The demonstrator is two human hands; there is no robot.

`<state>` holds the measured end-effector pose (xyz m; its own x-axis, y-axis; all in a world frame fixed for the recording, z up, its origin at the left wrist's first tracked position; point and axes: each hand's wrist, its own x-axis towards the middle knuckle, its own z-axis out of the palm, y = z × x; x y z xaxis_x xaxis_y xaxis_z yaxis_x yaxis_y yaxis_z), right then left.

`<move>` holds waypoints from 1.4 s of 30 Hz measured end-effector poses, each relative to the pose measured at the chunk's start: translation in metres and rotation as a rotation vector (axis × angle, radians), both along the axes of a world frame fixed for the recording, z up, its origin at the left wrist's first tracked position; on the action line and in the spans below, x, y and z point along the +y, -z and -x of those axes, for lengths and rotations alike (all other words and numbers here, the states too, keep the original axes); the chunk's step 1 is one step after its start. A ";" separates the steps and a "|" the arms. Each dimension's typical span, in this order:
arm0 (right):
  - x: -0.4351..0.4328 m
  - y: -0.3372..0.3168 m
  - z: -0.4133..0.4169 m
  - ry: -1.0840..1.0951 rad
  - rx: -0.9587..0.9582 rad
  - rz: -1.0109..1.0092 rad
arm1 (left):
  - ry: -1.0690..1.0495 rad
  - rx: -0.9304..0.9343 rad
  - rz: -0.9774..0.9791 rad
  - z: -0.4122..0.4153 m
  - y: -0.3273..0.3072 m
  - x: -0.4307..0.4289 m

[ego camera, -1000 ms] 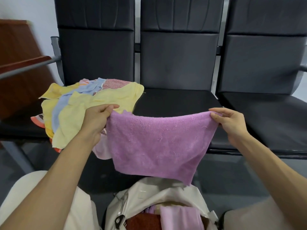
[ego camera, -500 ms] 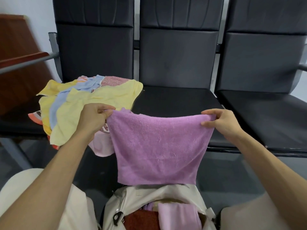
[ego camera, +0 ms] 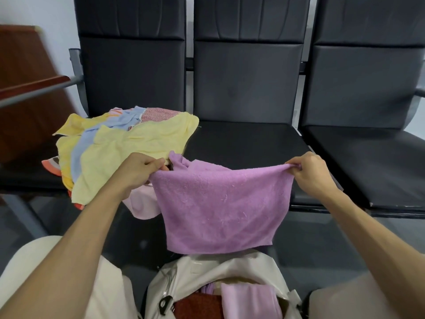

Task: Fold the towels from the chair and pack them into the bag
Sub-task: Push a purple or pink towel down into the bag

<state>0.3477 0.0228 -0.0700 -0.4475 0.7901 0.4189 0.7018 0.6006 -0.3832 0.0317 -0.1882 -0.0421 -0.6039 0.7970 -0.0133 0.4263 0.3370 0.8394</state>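
Above the bag (ego camera: 218, 270), your left hand (ego camera: 138, 173) and right hand (ego camera: 309, 173) pinched the towel's (ego camera: 220, 203) top corners, its long edge stretched level between them.

Behind the purple towel (ego camera: 220, 203) that your left hand (ego camera: 135, 173) and right hand (ego camera: 310, 173) hold stretched, the middle seat (ego camera: 241, 143) in the centre of the frame is bare, and the right seat (ego camera: 368, 162) also. At centre left the pile of towels (ego camera: 128, 146) covers the left seat (ego camera: 27, 178) up to your left hand. At bottom centre the towel hangs just over the mouth of the bag (ego camera: 207, 270), between your knees (ego camera: 110, 286).
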 end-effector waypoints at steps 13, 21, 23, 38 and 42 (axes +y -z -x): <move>0.003 -0.002 0.003 0.025 0.082 0.183 | 0.005 0.589 0.050 0.002 0.020 0.010; -0.016 -0.018 0.008 -0.152 0.434 0.505 | -0.122 0.129 -0.103 -0.008 0.014 0.015; -0.020 -0.019 0.008 -0.209 0.373 0.550 | -0.069 -0.044 -0.092 -0.016 0.012 0.016; -0.011 -0.028 0.003 0.100 0.428 0.303 | 0.054 -0.670 -0.230 -0.045 -0.019 0.013; -0.007 -0.026 -0.005 0.197 0.328 0.133 | -0.086 -0.246 -0.274 -0.028 -0.012 0.018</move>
